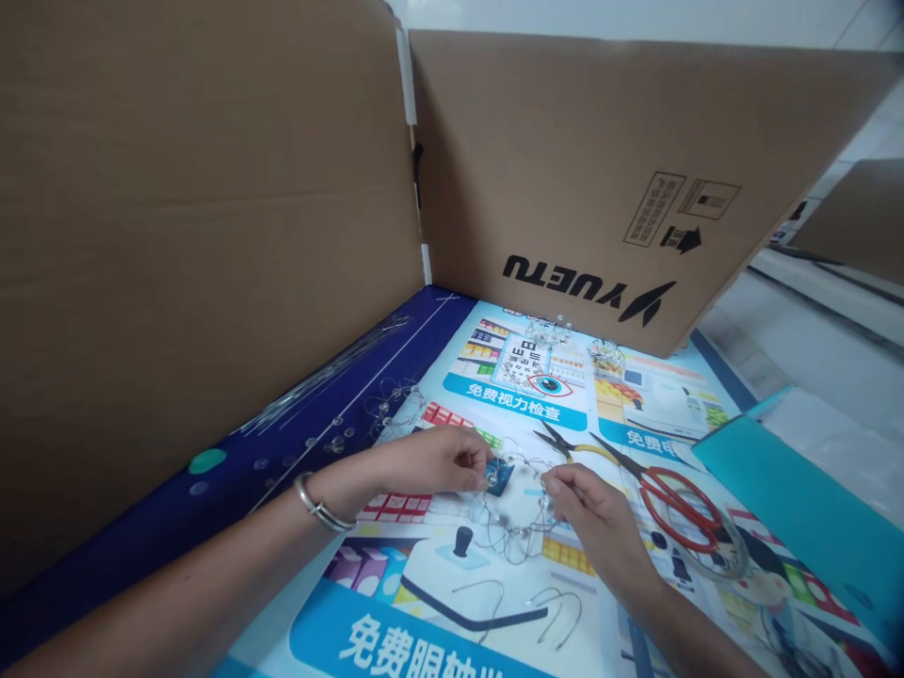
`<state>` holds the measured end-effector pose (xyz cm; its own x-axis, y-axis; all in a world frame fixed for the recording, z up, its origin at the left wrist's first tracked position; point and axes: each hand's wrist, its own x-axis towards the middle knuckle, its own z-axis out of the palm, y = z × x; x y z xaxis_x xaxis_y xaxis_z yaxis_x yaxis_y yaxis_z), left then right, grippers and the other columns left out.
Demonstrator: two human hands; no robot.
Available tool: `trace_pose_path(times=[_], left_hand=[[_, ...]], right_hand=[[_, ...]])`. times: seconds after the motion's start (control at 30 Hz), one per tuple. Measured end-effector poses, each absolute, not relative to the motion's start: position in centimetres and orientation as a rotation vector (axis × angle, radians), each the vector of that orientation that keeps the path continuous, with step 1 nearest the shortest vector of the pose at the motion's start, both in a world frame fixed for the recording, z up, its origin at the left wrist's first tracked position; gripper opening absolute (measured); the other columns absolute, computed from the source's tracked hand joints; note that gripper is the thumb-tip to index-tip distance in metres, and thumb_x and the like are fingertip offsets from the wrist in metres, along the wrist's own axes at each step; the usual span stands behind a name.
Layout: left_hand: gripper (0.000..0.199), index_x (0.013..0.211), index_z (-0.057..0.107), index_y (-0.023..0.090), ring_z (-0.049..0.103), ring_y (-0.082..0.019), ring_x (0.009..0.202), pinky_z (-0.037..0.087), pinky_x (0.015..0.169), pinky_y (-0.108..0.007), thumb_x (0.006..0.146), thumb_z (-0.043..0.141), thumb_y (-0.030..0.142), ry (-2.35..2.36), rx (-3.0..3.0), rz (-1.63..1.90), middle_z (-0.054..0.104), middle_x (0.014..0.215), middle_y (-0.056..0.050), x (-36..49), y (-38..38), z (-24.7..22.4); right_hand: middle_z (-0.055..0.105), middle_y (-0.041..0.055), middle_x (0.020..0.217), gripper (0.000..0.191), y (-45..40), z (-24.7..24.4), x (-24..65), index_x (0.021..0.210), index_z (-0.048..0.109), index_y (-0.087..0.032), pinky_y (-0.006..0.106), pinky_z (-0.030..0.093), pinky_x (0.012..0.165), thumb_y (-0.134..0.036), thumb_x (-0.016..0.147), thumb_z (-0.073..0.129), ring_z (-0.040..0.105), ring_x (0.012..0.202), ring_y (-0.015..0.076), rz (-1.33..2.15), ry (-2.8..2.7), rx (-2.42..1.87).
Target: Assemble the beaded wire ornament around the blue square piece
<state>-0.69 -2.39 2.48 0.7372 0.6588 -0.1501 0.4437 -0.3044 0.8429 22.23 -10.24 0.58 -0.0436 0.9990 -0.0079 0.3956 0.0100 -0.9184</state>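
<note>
A person is bent over a loop of thin silver wire strung with clear beads (509, 527), lying flat on a glossy printed poster (438, 589) with blue Chinese lettering. The left hand (427, 461), a silver bangle (321, 502) on its wrist, reaches the loop's upper left edge. Its fingers (466, 457) are pressed together in a pinch on the wire, just beside a small square blue piece (501, 477). The right hand (589, 513) sits at the loop's right edge, its fingers (557, 485) pinching a strand of the same wire.

Just beyond the loop's right side lie pliers with yellow handles and black jaws (572, 445). Farther right are red-handled scissors (678, 508), with a clear coil of wire (727, 560) touching their handles. Below the loop rest several bent U-shaped silver wires (557, 617). To its left, a bundle of straight silver wires (325, 375) and scattered clear beads (331, 443) sit on the poster's dark blue border. Two more beaded wire clusters (547, 330) lie well beyond it, in front of upright tan cardboard sheets (586, 169) printed "YUETU". A teal folder (791, 499) lies far to the loop's right.
</note>
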Motion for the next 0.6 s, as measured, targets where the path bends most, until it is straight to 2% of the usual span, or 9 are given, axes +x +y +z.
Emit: trace_pose_path(times=[0.27, 0.43, 0.6], left_hand=[[0.013, 0.07, 0.057, 0.016, 0.049, -0.014, 0.069, 0.035, 0.062, -0.023, 0.074, 0.052, 0.027, 0.987, 2.172, 0.31, 0.055, 0.077, -0.002, -0.1, -2.9, 3.2], [0.017, 0.07, 0.055, 0.016, 0.043, -0.011, 0.057, 0.03, 0.05, -0.02, 0.077, 0.048, 0.03, 1.065, 2.094, 0.284, 0.05, 0.061, 0.002, 0.1, -3.5, 4.0], [0.018, 0.071, 0.053, 0.016, 0.041, -0.01, 0.052, 0.03, 0.047, -0.018, 0.076, 0.049, 0.032, 1.069, 1.953, 0.303, 0.047, 0.057, 0.004, 0.3, -3.7, 4.3]], right_hand=[[0.053, -0.0013, 0.066, 0.024, -10.3, 0.7, 22.4, 0.082, 0.059, -0.019, 0.023, 0.04, 0.059, -0.04, 0.084, 0.046, 0.049, 0.062, 0.0124, 1.022, -1.529, -1.468], [0.052, -0.0019, 0.062, 0.025, -10.4, 0.8, 22.4, 0.081, 0.058, -0.019, 0.023, 0.04, 0.06, -0.041, 0.084, 0.045, 0.05, 0.062, 0.0125, 1.036, -1.506, -1.469], [0.052, -0.0021, 0.061, 0.026, -10.4, 0.8, 22.4, 0.08, 0.058, -0.02, 0.024, 0.039, 0.061, -0.041, 0.085, 0.044, 0.05, 0.062, 0.0126, 1.011, -1.522, -1.477]])
